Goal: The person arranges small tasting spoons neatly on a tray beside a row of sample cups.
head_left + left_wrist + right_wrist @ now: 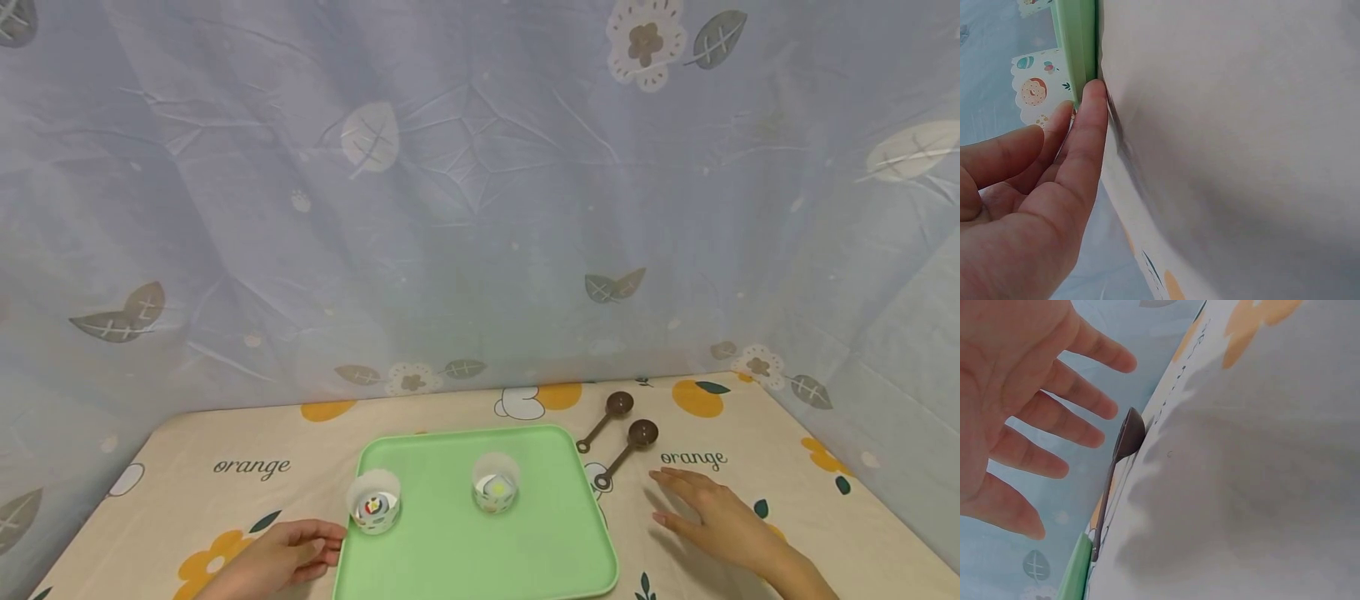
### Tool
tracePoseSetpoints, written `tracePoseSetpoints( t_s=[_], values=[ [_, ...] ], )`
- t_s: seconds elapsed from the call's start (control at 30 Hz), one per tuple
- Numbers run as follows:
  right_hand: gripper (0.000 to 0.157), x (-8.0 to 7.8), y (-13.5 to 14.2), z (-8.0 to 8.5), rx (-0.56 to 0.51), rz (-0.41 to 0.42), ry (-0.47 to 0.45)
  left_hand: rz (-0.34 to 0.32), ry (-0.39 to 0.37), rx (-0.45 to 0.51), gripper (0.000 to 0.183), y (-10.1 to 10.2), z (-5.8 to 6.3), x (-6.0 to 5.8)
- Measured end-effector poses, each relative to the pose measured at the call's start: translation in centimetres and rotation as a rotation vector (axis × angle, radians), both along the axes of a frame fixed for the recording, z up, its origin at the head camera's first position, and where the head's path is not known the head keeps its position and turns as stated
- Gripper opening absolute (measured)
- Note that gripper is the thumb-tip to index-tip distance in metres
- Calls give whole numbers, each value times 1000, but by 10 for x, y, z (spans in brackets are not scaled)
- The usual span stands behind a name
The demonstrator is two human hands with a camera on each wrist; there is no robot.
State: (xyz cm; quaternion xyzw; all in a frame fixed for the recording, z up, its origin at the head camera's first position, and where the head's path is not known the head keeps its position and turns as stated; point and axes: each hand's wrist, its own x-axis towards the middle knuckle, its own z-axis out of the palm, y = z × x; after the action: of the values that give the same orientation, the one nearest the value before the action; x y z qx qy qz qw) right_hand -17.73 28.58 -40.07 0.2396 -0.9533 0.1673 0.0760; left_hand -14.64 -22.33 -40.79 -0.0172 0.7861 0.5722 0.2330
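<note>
My left hand (288, 557) is at the left edge of the green tray (551, 542), fingertips right at its rim. In the left wrist view the fingers (1088, 131) stretch loosely along the tray's side and hold nothing. On the tray's left edge stands a paper baking cup (375, 502) with a small colourful piece inside. Another paper cup (495, 483), with a pale yellow-green piece in it, stands near the tray's middle. My right hand (716, 521) hovers over the cloth right of the tray, fingers spread. Nearest to it lies a brown measuring spoon (630, 452).
A second brown measuring spoon (606, 421) lies beside the first, both with handles toward the tray. The table is covered by a cream cloth (180, 454) printed with oranges. Behind and at the sides hangs a blue-grey curtain (480, 250) with leaf prints.
</note>
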Motion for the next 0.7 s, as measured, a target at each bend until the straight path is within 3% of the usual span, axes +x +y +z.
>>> tracePoseSetpoints(
  t_s=[0.2,0.7],
  values=[
    [43,-5,-1,6,-83,46,-88,10,-9,-1,27,1,1,0],
    [34,-23,-6,23,-304,25,-324,-11,2,13,27,0,2,0]
  ],
)
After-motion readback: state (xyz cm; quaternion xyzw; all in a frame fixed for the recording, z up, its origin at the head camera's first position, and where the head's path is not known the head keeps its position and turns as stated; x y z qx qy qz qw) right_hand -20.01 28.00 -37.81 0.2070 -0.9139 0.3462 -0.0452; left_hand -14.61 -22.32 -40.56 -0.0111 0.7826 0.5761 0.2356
